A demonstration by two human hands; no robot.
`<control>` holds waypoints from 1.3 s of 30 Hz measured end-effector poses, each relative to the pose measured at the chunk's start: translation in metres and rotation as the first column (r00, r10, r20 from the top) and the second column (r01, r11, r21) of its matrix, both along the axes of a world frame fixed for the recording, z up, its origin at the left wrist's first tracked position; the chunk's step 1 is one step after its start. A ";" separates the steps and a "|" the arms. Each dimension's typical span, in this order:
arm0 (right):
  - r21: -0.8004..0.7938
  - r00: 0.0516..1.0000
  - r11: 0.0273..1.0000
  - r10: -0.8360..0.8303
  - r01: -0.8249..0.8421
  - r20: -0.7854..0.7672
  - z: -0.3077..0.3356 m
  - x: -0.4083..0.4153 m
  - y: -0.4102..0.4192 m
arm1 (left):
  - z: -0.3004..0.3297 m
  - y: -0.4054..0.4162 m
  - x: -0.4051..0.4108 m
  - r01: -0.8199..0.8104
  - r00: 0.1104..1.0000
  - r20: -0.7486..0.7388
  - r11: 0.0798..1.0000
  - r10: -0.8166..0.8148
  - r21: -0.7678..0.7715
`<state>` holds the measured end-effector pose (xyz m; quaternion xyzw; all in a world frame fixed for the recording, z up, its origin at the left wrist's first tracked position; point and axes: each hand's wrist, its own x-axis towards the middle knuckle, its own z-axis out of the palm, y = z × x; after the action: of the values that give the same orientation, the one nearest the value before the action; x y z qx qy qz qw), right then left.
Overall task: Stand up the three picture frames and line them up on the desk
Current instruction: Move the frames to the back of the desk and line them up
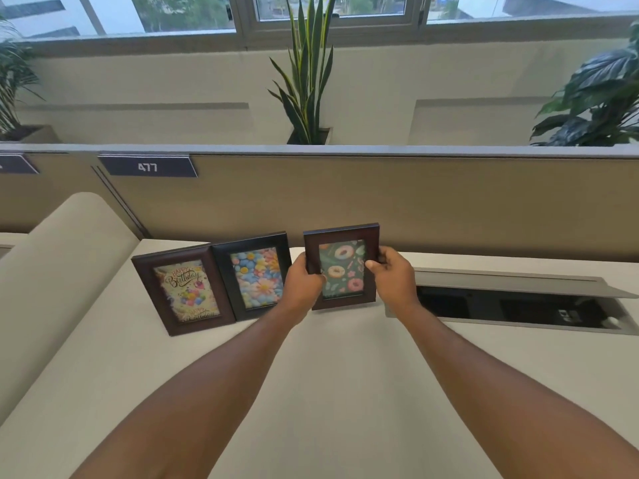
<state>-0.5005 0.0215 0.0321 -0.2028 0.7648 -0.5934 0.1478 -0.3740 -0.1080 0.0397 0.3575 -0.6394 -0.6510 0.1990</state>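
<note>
While both hands' fingers (372, 265) grip donut frame (342, 266), its side edges, support hidden.

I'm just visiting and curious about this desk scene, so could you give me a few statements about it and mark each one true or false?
1. Both hands, left and right, hold the brown wooden frame with the doughnut picture. True.
2. The black frame with the flower picture lies flat on the desk. False: it stands upright.
3. The brown frame with the birthday picture is leftmost. True.
4. The grey cable hatch in the desk is closed. False: its lid is raised.
5. The partition label reads 477. True.
</note>
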 end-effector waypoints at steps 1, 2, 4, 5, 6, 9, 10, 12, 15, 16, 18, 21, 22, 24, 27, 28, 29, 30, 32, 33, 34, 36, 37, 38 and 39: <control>0.001 1.000 1.000 -0.003 0.003 0.008 -0.002 -0.002 -0.003 | -0.003 -0.002 -0.002 -0.008 1.000 0.007 1.000 0.008 -0.015; 0.003 1.000 1.000 -0.006 0.006 0.014 -0.003 -0.003 -0.005 | -0.005 -0.002 -0.004 -0.017 1.000 0.012 0.999 0.017 -0.028; 0.011 1.000 1.000 -0.006 0.006 0.026 -0.007 -0.004 -0.008 | -0.009 -0.002 -0.007 -0.037 0.999 0.032 0.997 0.039 -0.061; 0.015 1.000 1.000 -0.005 0.005 0.030 -0.008 -0.005 -0.009 | -0.011 -0.001 -0.007 -0.051 0.997 0.047 0.995 0.055 -0.085; 0.018 0.999 1.000 -0.004 0.003 0.032 -0.008 -0.006 -0.009 | -0.011 0.001 -0.007 -0.063 0.996 0.054 0.992 0.070 -0.113; 0.027 0.999 1.000 0.008 -0.009 0.034 -0.009 -0.007 -0.010 | -0.014 0.019 0.001 -0.096 0.992 0.055 0.971 0.111 -0.221; 0.030 0.999 0.999 0.012 -0.013 0.033 -0.009 -0.007 -0.010 | -0.016 0.028 0.006 -0.112 0.990 0.054 0.960 0.130 -0.257; 0.034 0.999 0.999 0.018 -0.020 0.032 -0.007 -0.006 -0.011 | -0.022 0.048 0.017 -0.143 0.983 0.065 0.935 0.173 -0.324; 0.045 0.999 0.999 0.026 -0.027 0.027 -0.005 -0.003 -0.013 | -0.033 0.071 0.033 -0.136 0.978 0.094 0.910 0.186 -0.391; 0.051 0.999 0.998 0.028 -0.029 0.027 -0.004 -0.002 -0.014 | -0.036 0.075 0.037 -0.113 0.977 0.129 0.918 0.173 -0.380; 0.058 0.999 0.998 0.036 -0.037 0.022 -0.002 0.000 -0.017 | -0.042 0.078 0.042 -0.069 0.968 0.204 0.936 0.146 -0.345; 0.069 0.999 0.996 0.050 -0.051 0.012 -0.001 0.004 -0.021 | -0.046 0.077 0.045 -0.037 0.959 0.252 0.941 0.128 -0.336; 0.074 0.999 0.996 0.053 -0.053 0.009 0.000 0.005 -0.022 | -0.047 0.076 0.045 -0.034 0.957 0.261 0.942 0.127 -0.333; 0.081 0.999 0.995 0.051 -0.052 0.009 0.000 0.007 -0.025 | -0.048 0.074 0.046 -0.033 0.951 0.279 0.944 0.130 -0.329; 0.092 0.998 0.994 0.055 -0.056 0.011 0.001 0.009 -0.027 | -0.049 0.071 0.047 -0.034 0.948 0.289 0.947 0.132 -0.320; 0.094 0.998 0.994 0.057 -0.058 0.014 0.001 0.009 -0.027 | -0.049 0.071 0.047 -0.033 0.948 0.291 0.947 0.131 -0.319; 0.093 0.998 0.994 0.058 -0.059 0.013 0.001 0.009 -0.028 | -0.049 0.070 0.048 -0.033 0.946 0.294 0.947 0.132 -0.320; 0.098 0.998 0.993 0.059 -0.060 0.011 0.002 0.010 -0.028 | -0.049 0.069 0.048 -0.033 0.944 0.300 0.948 0.134 -0.318; 0.095 0.998 0.994 0.053 -0.055 0.018 0.003 0.010 -0.029 | -0.049 0.066 0.049 -0.027 0.941 0.314 0.950 0.129 -0.312; 0.092 0.998 0.994 0.053 -0.054 0.022 0.003 0.009 -0.029 | -0.049 0.065 0.049 -0.022 0.939 0.319 0.949 0.127 -0.314; 0.096 0.998 0.994 0.054 -0.056 0.022 0.004 0.009 -0.028 | -0.048 0.064 0.050 -0.017 0.940 0.319 0.950 0.122 -0.312; 0.098 0.997 0.992 0.072 -0.075 0.034 0.004 0.010 -0.026 | -0.048 0.064 0.052 -0.004 0.938 0.327 0.946 0.116 -0.323; 0.087 0.995 0.992 0.088 -0.092 0.042 0.003 0.009 -0.025 | -0.049 0.062 0.053 0.002 0.937 0.330 0.945 0.113 -0.328; 0.085 0.993 0.990 0.104 -0.108 0.054 0.004 0.010 -0.022 | -0.046 0.063 0.054 -0.001 0.936 0.333 0.947 0.114 -0.322; 0.066 0.992 0.992 0.105 -0.110 0.076 0.004 0.010 -0.019 | -0.047 0.063 0.056 0.000 0.935 0.335 0.946 0.115 -0.324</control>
<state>-0.4905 0.0022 0.0365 -0.2168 0.7672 -0.5644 0.2141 -0.3185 -0.0453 -0.0069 0.4493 -0.7502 -0.4591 0.1567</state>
